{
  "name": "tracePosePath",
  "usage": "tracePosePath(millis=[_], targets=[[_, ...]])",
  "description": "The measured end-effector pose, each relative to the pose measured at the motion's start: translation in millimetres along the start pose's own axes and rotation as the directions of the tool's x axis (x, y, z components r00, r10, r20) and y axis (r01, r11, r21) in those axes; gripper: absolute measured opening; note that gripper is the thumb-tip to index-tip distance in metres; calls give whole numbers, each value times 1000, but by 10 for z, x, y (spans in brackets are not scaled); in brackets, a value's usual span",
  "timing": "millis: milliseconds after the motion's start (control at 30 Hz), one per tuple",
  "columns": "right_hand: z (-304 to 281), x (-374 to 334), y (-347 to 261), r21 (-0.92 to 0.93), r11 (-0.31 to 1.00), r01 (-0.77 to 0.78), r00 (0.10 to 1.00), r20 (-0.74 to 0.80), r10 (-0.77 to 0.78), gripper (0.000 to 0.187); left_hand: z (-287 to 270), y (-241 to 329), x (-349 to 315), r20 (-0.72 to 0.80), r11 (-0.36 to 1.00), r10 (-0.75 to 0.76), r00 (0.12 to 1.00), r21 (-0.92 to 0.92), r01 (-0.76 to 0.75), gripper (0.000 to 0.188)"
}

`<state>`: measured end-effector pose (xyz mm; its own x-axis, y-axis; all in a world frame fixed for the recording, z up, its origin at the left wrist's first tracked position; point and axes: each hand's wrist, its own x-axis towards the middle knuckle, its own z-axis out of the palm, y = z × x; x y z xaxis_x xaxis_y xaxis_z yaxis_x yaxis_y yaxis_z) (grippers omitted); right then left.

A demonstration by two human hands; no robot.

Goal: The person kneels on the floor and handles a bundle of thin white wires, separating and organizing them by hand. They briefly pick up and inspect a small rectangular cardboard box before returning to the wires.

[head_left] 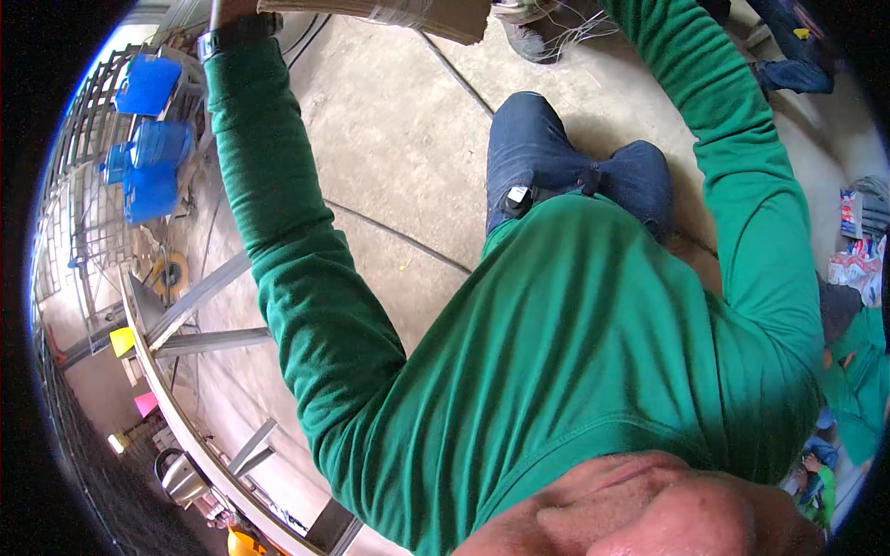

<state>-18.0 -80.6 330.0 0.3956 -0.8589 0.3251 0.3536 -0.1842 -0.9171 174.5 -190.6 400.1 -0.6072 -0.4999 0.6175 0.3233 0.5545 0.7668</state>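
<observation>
My left arm (269, 185) in a green sleeve stretches up to the top left edge. A dark watch (239, 33) is on its wrist. Only a small part of my left hand (237, 9) shows beyond the watch, with its fingers cut off by the frame. Next to that hand are a thin pale rod (216, 15) and a brown cardboard piece (417, 13) with clear tape; I cannot tell whether the hand touches either. My right arm (742, 139) reaches up past the top edge, so the right hand is out of sight. Thin loose wires (579, 32) lie below the cardboard's right end.
A concrete floor (399, 139) carries dark cables (399, 233). On the left stand blue water jugs (153, 171), a curved table edge (181, 417) with metal legs and a metal kettle (184, 477). At the right, another person's jeans (797, 74) and printed bags (855, 264) show.
</observation>
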Motion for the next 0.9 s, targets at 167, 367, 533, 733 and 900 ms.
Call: tracePosePath(millis=[167, 367, 533, 733, 900], targets=[[-55, -18, 93, 26, 998, 51, 999, 0, -51, 33, 38, -461, -96, 11, 988, -88, 996, -123, 89, 33], [-32, -24, 174, -111, 937, 332, 926, -153, -346, 29, 132, -954, -179, 49, 958, -155, 987, -238, 162, 36], [-191, -152, 273, 56, 907, 417, 880, -276, -387, 28, 289, -1219, -333, 102, 943, -166, 981, -275, 188, 38], [-30, -213, 275, 87, 921, 379, 801, -530, -280, 28, 425, -994, -556, -209, 882, -109, 972, -470, -2, 41], [-124, -97, 400, -31, 875, 483, 696, -594, -405, 28, 684, -507, -703, 96, 943, -73, 993, -317, 100, 32]])
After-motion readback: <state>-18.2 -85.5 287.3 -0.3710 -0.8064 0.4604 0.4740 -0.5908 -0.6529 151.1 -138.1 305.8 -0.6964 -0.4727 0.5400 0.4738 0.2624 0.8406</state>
